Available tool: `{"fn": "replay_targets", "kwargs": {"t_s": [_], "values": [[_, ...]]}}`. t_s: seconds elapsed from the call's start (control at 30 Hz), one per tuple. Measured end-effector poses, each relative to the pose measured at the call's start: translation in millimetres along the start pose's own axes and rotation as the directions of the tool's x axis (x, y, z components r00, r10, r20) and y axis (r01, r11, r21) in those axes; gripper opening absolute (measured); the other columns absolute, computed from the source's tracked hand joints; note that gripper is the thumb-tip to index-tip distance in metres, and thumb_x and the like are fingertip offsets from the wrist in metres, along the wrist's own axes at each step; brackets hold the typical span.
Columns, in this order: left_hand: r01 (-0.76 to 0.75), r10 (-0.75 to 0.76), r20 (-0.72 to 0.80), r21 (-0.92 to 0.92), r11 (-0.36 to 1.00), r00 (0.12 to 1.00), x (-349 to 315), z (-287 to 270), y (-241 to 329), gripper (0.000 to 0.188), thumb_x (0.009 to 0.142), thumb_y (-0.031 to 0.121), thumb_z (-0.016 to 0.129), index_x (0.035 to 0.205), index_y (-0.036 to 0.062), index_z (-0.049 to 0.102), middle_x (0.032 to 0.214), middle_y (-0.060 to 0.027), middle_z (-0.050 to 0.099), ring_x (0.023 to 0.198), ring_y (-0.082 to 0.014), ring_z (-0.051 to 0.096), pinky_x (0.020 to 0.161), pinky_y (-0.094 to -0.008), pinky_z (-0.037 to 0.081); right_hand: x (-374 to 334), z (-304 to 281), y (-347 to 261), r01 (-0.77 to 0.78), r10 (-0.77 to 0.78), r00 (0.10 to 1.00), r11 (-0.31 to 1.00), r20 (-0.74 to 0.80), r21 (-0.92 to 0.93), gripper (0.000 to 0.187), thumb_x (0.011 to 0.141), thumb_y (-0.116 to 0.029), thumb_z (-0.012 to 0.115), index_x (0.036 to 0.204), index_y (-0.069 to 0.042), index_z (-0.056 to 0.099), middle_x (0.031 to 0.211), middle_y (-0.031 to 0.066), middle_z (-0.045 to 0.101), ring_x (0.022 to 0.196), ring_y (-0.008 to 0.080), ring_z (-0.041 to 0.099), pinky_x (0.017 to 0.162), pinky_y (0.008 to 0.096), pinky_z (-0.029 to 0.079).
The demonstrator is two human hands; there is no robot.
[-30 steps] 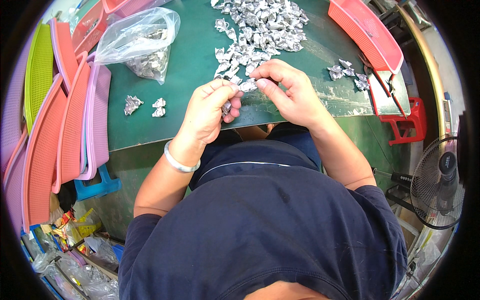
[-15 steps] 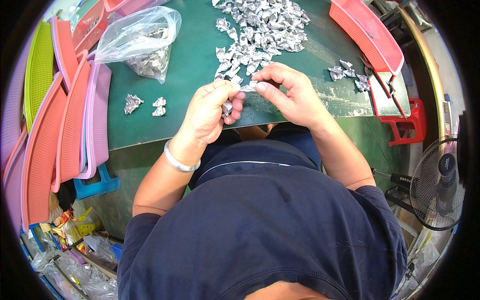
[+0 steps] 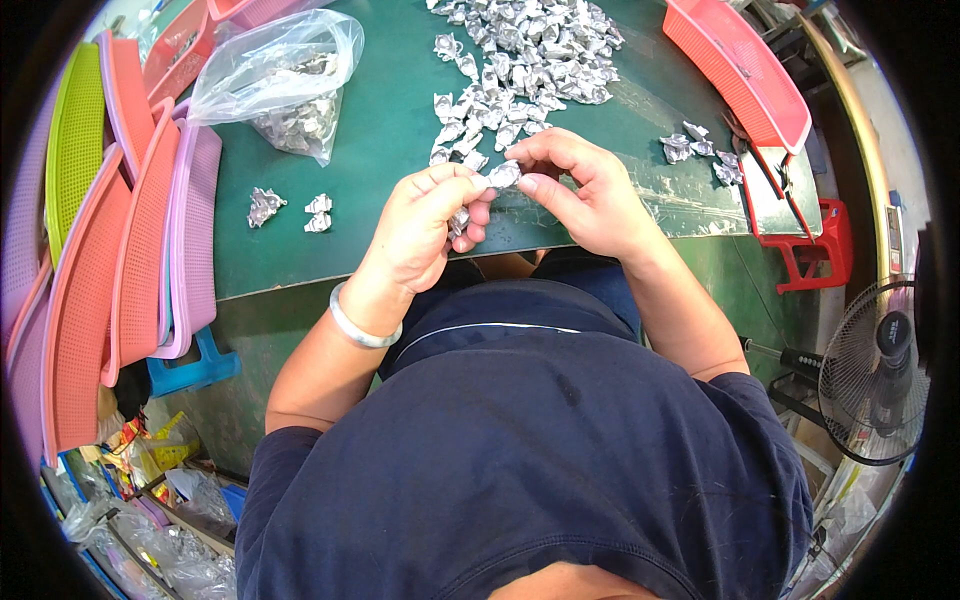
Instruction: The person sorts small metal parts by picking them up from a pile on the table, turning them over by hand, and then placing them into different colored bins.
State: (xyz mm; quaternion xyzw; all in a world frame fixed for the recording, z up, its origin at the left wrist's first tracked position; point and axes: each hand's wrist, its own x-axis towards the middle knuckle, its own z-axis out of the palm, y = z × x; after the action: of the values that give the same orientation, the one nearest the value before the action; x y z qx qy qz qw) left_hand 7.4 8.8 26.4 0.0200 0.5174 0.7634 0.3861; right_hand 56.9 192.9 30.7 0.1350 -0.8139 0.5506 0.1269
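Over the near edge of the green table [image 3: 400,60], a small silver-grey metal part [image 3: 505,175] is pinched between my two hands. My left hand [image 3: 420,215] grips its left end with thumb and forefinger. Another grey part [image 3: 459,220] sits tucked in that hand's curled lower fingers. My right hand [image 3: 585,190] touches the pinched part's right side with thumb and fingertips, its other fingers bent. Just beyond the hands spreads a heap of similar silver parts [image 3: 545,50].
Several loose parts [image 3: 265,207] lie left of my hands, others [image 3: 700,150] to the right near red-handled pliers [image 3: 765,175]. A clear plastic bag of parts [image 3: 300,110] stands back left. Stacked coloured baskets [image 3: 85,290] line the left, a pink basket [image 3: 740,70] the right, with a fan [image 3: 880,370] below.
The silver part between my fingertips has turned, showing a broader face now. Both hands stay in nearly the same place.
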Motion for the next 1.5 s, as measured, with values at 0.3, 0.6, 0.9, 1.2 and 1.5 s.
{"fn": "replay_targets", "kwargs": {"t_s": [0.3, 0.6, 0.9, 1.2, 1.5], "values": [[0.008, -0.008, 0.009, 0.002, 1.000, 1.000, -0.7, 0.6, -0.5, 0.013, 0.083, 0.016, 0.056, 0.081, 0.0038, 0.057, 0.062, -0.0019, 0.054, 0.049, -0.0090, 0.048, 0.043, -0.0185, 0.035, -2.1, 0.7, 1.3, -0.005, 0.006, 1.000, 1.000, -0.007, 0.025, 0.019, 0.078, 0.001, 0.060, 0.097, -0.001, 0.059, 0.083, 0.0058, 0.057, 0.072, 0.0123, 0.055, 0.064, 0.0236, 0.045], [-0.002, 0.002, 0.029, 0.009, 1.000, 1.000, 1.6, -1.0, -3.9, 0.015, 0.087, 0.019, 0.055, 0.083, 0.0045, 0.058, 0.064, -0.0009, 0.054, 0.053, -0.0090, 0.049, 0.046, -0.0192, 0.036, -2.3, -0.8, -6.0, 0.026, -0.026, 1.000, 0.999, 0.006, 0.026, 0.028, 0.078, 0.004, 0.058, 0.106, 0.000, 0.056, 0.089, 0.0051, 0.056, 0.076, 0.0105, 0.054, 0.067, 0.0232, 0.044], [0.147, -0.098, 0.202, -0.242, 0.959, 0.974, 5.6, -7.1, -6.0, 0.013, 0.088, 0.013, 0.052, 0.096, 0.0042, 0.056, 0.074, -0.0030, 0.057, 0.063, -0.0105, 0.054, 0.056, -0.0200, 0.045, -1.5, 11.8, -9.3, 0.076, -0.065, 0.996, 0.974, -0.059, 0.215, 0.042, 0.075, 0.007, 0.059, 0.116, -0.001, 0.050, 0.091, 0.0066, 0.057, 0.074, 0.0108, 0.055, 0.065, 0.0232, 0.046], [0.164, -0.096, 0.225, -0.305, 0.938, 0.970, 4.9, -3.8, -8.1, 0.015, 0.089, 0.016, 0.051, 0.099, 0.0059, 0.057, 0.077, -0.0019, 0.058, 0.065, -0.0094, 0.054, 0.054, -0.0206, 0.043, -4.0, 11.9, -13.7, 0.140, -0.129, 0.988, 0.980, -0.082, 0.142, 0.045, 0.073, 0.006, 0.061, 0.116, -0.004, 0.052, 0.086, 0.0054, 0.059, 0.071, 0.0116, 0.055, 0.062, 0.0235, 0.046], [0.156, -0.085, 0.212, -0.350, 0.924, 0.974, 4.5, -3.1, -8.7, 0.016, 0.090, 0.019, 0.051, 0.098, 0.0054, 0.055, 0.083, -0.0046, 0.059, 0.069, -0.0126, 0.057, 0.054, -0.0223, 0.044, -7.2, 10.7, -10.2, 0.119, -0.113, 0.991, 0.987, -0.066, 0.104, 0.052, 0.070, 0.007, 0.061, 0.119, -0.007, 0.050, 0.088, 0.0061, 0.058, 0.072, 0.0137, 0.056, 0.063, 0.0248, 0.046]]}}
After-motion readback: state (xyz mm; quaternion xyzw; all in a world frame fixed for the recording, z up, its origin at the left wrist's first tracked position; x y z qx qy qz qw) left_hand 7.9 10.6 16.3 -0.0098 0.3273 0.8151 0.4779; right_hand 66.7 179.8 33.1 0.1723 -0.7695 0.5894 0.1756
